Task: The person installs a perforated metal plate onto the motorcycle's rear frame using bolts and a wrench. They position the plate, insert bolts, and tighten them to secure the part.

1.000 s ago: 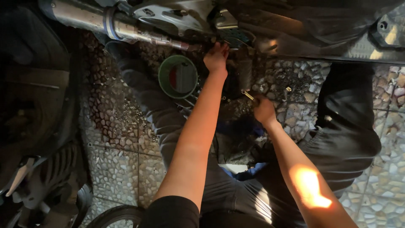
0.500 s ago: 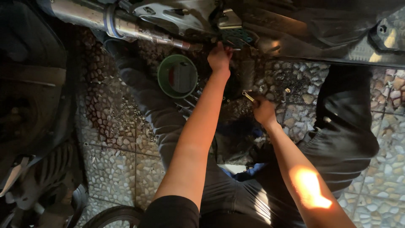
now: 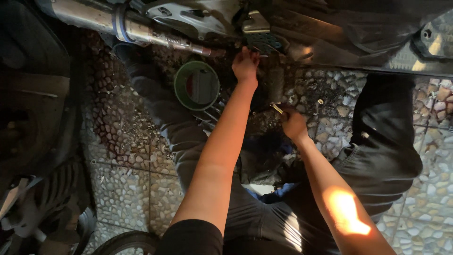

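My left hand (image 3: 245,65) reaches up to the underside of a motorcycle and grips a small part beside the dark foot peg (image 3: 265,43); what it holds is hidden by the fingers. Lower and to the right, my right hand (image 3: 293,123) is closed around a small metal tool (image 3: 277,108) whose shiny tip sticks out to the upper left. A green round container (image 3: 196,86) sits on the pebbled floor just left of my left forearm. Both hands are dark with grime.
A chrome exhaust pipe (image 3: 118,23) runs across the top left. A black tyre (image 3: 33,108) fills the left edge, another wheel (image 3: 125,242) shows at the bottom. My dark-trousered legs (image 3: 382,141) spread over the oil-stained pebble tiles (image 3: 127,189).
My left hand has moved slightly up toward the foot peg. The right hand stays in the same place with the tool.
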